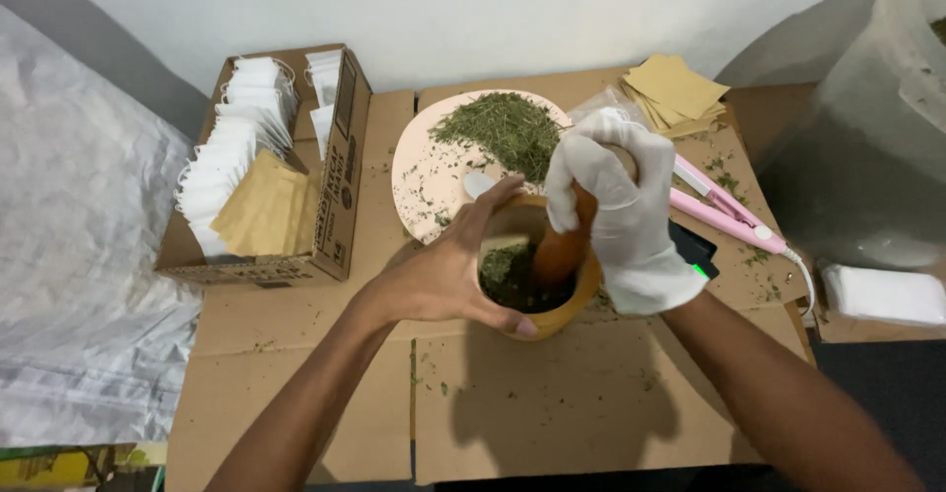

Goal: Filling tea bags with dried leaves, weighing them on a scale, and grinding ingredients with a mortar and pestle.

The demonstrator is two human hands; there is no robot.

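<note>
Setting: small improvised packing station for dried herbs, home-scale rather than industrial. Work surface is flattened brown cardboard (552, 403) laid over a table against a plain white wall (473, 9). An open cardboard box (340, 196) at the left holds rows of white filter sachets (232, 147) and tan paper envelopes (266, 211); more tan envelopes (675, 93) are stacked at the far right. A pale round plate (419, 182) carries loose green dried herb (507, 128). A pink heat sealer (724, 211) lies nearby. Clear plastic sheeting (79, 256) covers the area to the left.
</note>
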